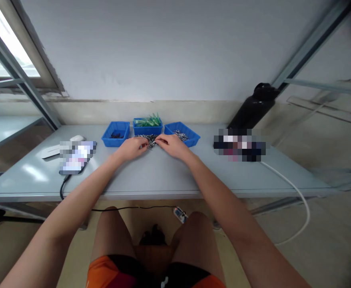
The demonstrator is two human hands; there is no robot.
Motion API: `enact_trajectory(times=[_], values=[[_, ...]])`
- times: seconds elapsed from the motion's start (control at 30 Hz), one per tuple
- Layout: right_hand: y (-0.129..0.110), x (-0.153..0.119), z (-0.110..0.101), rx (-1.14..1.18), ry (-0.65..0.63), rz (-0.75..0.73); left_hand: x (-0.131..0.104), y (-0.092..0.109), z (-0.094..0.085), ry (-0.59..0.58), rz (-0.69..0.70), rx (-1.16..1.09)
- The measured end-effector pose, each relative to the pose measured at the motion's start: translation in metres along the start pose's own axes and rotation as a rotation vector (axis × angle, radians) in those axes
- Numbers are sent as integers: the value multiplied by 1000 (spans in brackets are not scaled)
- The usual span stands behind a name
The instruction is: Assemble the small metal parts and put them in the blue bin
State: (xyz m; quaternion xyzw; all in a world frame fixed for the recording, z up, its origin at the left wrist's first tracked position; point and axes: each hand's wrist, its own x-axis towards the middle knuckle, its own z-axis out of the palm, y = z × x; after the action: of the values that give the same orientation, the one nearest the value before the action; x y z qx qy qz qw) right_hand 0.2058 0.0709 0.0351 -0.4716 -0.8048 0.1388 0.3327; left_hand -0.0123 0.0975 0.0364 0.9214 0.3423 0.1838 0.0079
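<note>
A pile of small thin dark and silvery metal pieces (pixel 152 139) lies on the table between my hands. My left hand (pixel 132 148) rests at the pile's left side, its fingers curled and drawn together at the edge of the pieces. From the right, my right hand (pixel 173 145) reaches in with thumb and fingertips pinched together over the pile. Whatever either set of fingertips holds is too small to make out. Just behind stands a blue tray of green strips (pixel 147 126). Silvery pin-like pieces (pixel 180 135) lie in the right blue tray (pixel 192 139), close behind my right hand.
The left blue tray (pixel 106 140) contains dark bits. On the grey table (pixel 151 176), a phone (pixel 78 158) with a black cable lies left, near a white object (pixel 77 138). At right are a tilted black bottle (pixel 252 107), a blurred-out item (pixel 240 148) and a white cable (pixel 295 186).
</note>
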Motion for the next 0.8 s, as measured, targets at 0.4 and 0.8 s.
enact_trajectory(times=[0.4, 0.8], values=[[-1, 0, -3, 10, -8, 12, -1, 0, -2, 80, 14, 3], [-2, -1, 4, -12, -159, -18, -2, 9, -7, 236, 69, 1]])
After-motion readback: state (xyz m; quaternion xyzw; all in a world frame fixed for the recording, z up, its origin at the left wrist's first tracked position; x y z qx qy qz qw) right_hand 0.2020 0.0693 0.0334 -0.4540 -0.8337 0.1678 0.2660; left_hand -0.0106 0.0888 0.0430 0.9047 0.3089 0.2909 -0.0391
